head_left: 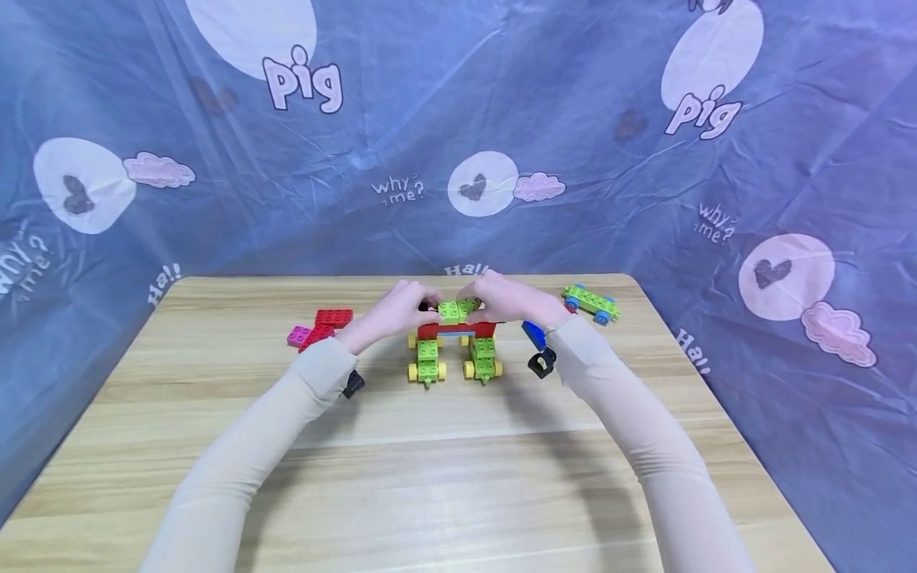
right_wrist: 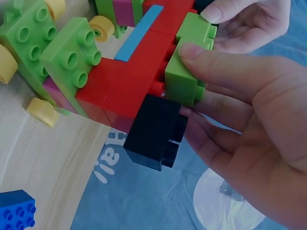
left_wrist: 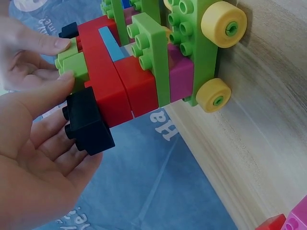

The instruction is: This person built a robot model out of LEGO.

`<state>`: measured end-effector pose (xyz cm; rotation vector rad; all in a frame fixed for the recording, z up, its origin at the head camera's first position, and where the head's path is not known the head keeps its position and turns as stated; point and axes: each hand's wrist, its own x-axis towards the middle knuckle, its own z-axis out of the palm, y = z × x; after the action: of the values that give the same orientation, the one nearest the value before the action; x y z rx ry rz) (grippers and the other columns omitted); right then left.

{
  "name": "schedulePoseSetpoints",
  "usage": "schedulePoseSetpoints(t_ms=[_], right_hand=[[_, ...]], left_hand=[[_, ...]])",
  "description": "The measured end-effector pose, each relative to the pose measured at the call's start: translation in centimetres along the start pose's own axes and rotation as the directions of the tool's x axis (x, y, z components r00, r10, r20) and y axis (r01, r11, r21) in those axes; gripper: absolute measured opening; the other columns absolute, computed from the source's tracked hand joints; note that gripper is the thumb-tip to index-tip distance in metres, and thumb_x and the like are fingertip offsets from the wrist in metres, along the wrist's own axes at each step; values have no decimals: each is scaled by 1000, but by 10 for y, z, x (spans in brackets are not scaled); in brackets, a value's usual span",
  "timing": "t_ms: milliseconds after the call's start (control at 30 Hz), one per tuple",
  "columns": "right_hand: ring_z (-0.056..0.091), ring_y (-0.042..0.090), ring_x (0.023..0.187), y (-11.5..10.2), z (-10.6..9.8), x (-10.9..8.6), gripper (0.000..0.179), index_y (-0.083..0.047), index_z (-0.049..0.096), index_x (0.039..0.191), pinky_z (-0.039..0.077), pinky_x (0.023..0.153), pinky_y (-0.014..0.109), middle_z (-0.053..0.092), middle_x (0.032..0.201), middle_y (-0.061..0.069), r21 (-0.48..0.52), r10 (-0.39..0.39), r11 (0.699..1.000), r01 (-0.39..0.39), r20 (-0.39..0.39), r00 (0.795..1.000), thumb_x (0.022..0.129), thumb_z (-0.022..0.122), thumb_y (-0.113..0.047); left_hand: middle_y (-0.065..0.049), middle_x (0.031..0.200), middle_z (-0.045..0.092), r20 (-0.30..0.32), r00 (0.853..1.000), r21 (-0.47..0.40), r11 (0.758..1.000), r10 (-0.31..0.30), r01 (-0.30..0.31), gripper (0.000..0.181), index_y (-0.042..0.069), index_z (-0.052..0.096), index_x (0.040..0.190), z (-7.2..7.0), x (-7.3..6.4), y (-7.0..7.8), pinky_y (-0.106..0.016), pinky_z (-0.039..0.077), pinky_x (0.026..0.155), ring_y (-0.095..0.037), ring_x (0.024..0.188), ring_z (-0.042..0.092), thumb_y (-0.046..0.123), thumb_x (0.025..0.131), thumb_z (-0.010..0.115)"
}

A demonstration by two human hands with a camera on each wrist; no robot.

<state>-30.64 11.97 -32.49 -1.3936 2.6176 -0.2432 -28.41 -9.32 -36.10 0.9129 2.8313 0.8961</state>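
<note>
A toy-brick structure stands on two green wheeled bases (head_left: 427, 368) with yellow wheels. Red bricks (right_wrist: 139, 72) span its top, with a thin light-blue piece (right_wrist: 139, 33) between lower ones. Two green bricks (head_left: 448, 310) sit side by side above the red layer; in the right wrist view one looks tilted on the red studs. My left hand (head_left: 401, 310) pinches the left green brick, its fingers passing behind a black brick (left_wrist: 91, 120) at that end. With thumb and fingers my right hand (head_left: 512, 298) pinches the other green brick (right_wrist: 181, 79), beside another black brick (right_wrist: 156, 132).
Red bricks (head_left: 334, 318) and a pink brick (head_left: 298, 337) lie to the left. On the right are a blue brick (head_left: 533, 334), a black piece (head_left: 542, 363) and a green base (head_left: 591, 301) with blue wheels. Another black piece (head_left: 353, 384) lies by the left sleeve.
</note>
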Motion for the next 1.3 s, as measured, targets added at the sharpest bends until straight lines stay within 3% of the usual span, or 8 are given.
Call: schedulePoseSetpoints(t_ms=[233, 600, 700, 867, 933, 1133, 1300], right_hand=[[58, 14, 75, 0, -2, 2, 26, -3, 72, 111, 54, 75, 32, 74, 95, 6, 7, 42, 999, -43, 30, 999, 87, 75, -10], [59, 11, 69, 2, 4, -1, 22, -3, 74, 106, 56, 71, 29, 76, 92, 7, 14, -33, 999, 34, -54, 998, 85, 76, -6], [67, 15, 77, 1, 5, -2, 24, -1, 73, 108, 59, 76, 31, 76, 98, 11, 24, -20, 999, 21, -53, 998, 85, 76, -6], [72, 27, 97, 4, 7, -5, 38, 4, 64, 115, 60, 86, 38, 73, 109, 16, 82, 67, 995, -62, -64, 996, 83, 79, -10], [72, 26, 93, 5, 7, -6, 35, 3, 64, 111, 60, 83, 38, 73, 106, 15, 97, 80, 993, -72, -81, 994, 82, 80, -10], [67, 24, 74, 3, 5, -4, 21, -1, 75, 95, 59, 70, 34, 75, 91, 11, 37, -8, 999, 15, -173, 985, 77, 84, -7], [65, 20, 74, -1, 4, 0, 17, -2, 75, 92, 58, 71, 33, 75, 88, 9, 9, 7, 1000, -6, -154, 988, 78, 83, -7]], left_hand=[[-16, 112, 75, 2, 1000, 11, 1000, -3, 3, 33, -1, 70, 118, -1, 0, 0, -40, 57, 94, -27, 102, 72, 18, 90, 72], [-17, 112, 74, -1, 1000, 20, 1000, 12, -12, 34, -2, 69, 118, -2, 1, -1, -41, 57, 95, -28, 102, 72, 17, 90, 72], [-17, 112, 74, -3, 1000, 21, 1000, 10, -10, 33, -2, 69, 118, -1, 0, -1, -40, 57, 95, -28, 102, 72, 16, 90, 72], [-17, 113, 74, 0, 1000, 19, 1000, 18, -18, 33, -2, 69, 118, 0, 1, 0, -39, 57, 95, -28, 103, 71, 17, 90, 72], [-17, 114, 74, 5, 1000, 19, 1000, 17, -17, 34, -2, 69, 118, 0, 1, 1, -39, 57, 96, -28, 105, 71, 17, 90, 72], [-16, 113, 74, 0, 1000, 9, 1000, 3, -3, 33, -1, 69, 118, -1, 2, 0, -39, 56, 96, -27, 104, 71, 17, 90, 72], [-15, 111, 75, 2, 1000, 12, 1000, 3, -3, 32, -1, 70, 117, -1, 1, -1, -39, 57, 95, -26, 102, 71, 18, 91, 72]])
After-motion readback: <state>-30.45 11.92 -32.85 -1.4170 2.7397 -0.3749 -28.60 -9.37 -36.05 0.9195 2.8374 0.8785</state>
